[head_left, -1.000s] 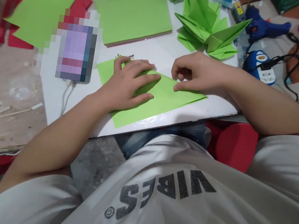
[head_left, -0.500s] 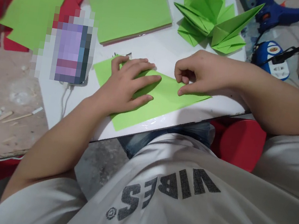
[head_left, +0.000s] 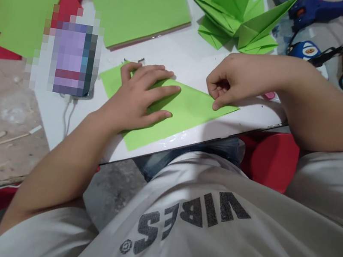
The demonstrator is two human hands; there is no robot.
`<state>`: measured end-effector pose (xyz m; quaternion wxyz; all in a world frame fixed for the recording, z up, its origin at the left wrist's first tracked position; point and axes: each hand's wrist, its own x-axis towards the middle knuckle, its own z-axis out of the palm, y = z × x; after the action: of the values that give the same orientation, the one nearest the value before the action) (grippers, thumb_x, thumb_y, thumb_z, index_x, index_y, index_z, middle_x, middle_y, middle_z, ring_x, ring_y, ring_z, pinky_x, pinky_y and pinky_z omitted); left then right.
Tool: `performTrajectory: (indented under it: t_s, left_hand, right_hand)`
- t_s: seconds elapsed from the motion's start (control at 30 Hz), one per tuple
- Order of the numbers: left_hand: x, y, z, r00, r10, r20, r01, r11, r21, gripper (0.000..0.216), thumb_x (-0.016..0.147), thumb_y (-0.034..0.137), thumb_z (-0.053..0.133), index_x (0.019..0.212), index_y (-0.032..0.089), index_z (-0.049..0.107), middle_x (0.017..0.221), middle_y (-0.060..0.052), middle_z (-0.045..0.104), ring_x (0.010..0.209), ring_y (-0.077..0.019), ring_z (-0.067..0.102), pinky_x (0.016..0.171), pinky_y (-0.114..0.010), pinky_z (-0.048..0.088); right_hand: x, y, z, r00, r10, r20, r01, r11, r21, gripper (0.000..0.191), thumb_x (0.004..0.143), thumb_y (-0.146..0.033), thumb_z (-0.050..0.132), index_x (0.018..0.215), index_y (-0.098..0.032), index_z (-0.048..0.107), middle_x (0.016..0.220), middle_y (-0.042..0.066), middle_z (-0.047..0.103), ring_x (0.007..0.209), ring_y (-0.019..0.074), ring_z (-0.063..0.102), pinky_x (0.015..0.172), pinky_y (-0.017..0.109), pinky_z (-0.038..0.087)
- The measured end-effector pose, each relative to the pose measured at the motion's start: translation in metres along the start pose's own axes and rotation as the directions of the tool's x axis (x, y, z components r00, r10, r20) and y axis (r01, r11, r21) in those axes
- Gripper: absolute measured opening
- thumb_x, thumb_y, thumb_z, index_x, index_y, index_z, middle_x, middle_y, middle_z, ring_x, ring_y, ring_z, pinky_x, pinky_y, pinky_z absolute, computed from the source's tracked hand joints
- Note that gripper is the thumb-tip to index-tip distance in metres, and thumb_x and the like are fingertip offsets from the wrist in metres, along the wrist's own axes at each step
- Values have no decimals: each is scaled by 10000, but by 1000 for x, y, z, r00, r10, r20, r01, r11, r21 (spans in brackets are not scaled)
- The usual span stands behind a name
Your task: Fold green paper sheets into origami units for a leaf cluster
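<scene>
A sheet of green paper, folded along its upper edge, lies on the white board and tapers to a point on the right. My left hand rests flat on its left part, fingers spread. My right hand has its fingers curled, with the thumb on the paper near the tapered end and the fingertips at the folded edge. Behind my right hand stands a folded green paper piece with several pointed petals. A stack of green paper is beyond my left hand.
Left of my hands is a blurred-out phone with a cable. Green cut sheets lie over red ones at far left. A blue glue gun, a blue-and-white power socket and black cords are at right. A red stool shows below the board.
My right hand has slid rightward along the folded edge, closer to the paper's tip. My left hand stays in place on the paper. The whole view has shifted slightly.
</scene>
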<state>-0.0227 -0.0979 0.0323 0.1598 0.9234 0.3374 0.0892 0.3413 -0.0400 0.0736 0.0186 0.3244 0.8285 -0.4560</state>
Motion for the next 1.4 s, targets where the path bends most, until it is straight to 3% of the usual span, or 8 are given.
performTrajectory:
  t_s: [0.1,0.33,0.53,0.6,0.83,1.13,1.33,1.4]
  left_hand:
    - [0,-1,1,1000,11,-9,-11,1000,-8,736,1126,861,581,1678,383,660,1871,-84,593,1762,-481,467,1436,-798,236]
    - [2,6,-3,998,-58,-2,58,997,-42,661,1089,876,593,1615,490,700,1805,-11,659,1783,-477,460,1436,-784,282]
    - [2,6,-2,998,-57,-8,57,996,-68,761,1091,915,558,1627,394,700,1779,-18,678,1782,-468,435,1469,-812,199]
    - [2,5,-2,998,-60,-15,59,995,-83,776,1082,932,554,1617,391,706,1784,-21,673,1778,-476,433,1467,-817,178]
    - [2,4,-5,999,-53,5,53,997,-50,657,1086,853,609,1646,518,685,1795,-8,657,1795,-486,436,1450,-792,245]
    - [2,5,-7,998,-62,30,63,997,-34,684,1081,870,587,1682,547,643,1829,18,633,1806,-482,425,1470,-795,225]
    - [2,4,-6,998,-58,29,58,998,-11,684,1095,883,537,1670,530,652,1844,33,620,1807,-451,431,1479,-783,224]
    - [1,3,-5,999,-49,17,49,999,-17,718,1099,894,525,1670,480,661,1845,18,619,1802,-458,427,1480,-788,211]
  right_hand:
    - [-1,-2,-1,999,37,28,-36,999,-40,322,910,-405,1050,837,-210,804,736,-34,687,769,137,589,699,304,427]
    - [-6,-8,-1,997,69,37,-67,996,-60,296,935,-368,1037,846,-210,802,749,-30,686,770,137,582,689,307,412]
    - [-5,-30,0,978,209,14,-204,965,-167,271,902,-110,1017,802,-177,774,663,-77,635,677,81,499,661,288,332]
    - [-6,-29,0,980,199,22,-194,972,-128,274,900,-141,1033,806,-170,777,669,-76,637,694,82,504,669,284,343]
    - [-8,-3,0,999,38,38,-38,999,16,416,927,-512,1039,828,-192,791,730,-46,671,740,98,556,647,270,381]
    - [-8,-23,-1,976,211,49,-200,964,-175,258,941,-246,1017,811,-197,799,654,-62,625,634,92,498,635,284,383]
    - [-9,-18,-5,960,261,104,-238,952,-193,209,982,-319,986,863,-220,846,619,-99,668,446,49,398,487,263,321]
    - [-9,-10,-6,964,238,120,-213,958,-191,199,1001,-330,969,892,-204,861,631,-107,674,445,33,408,506,248,324]
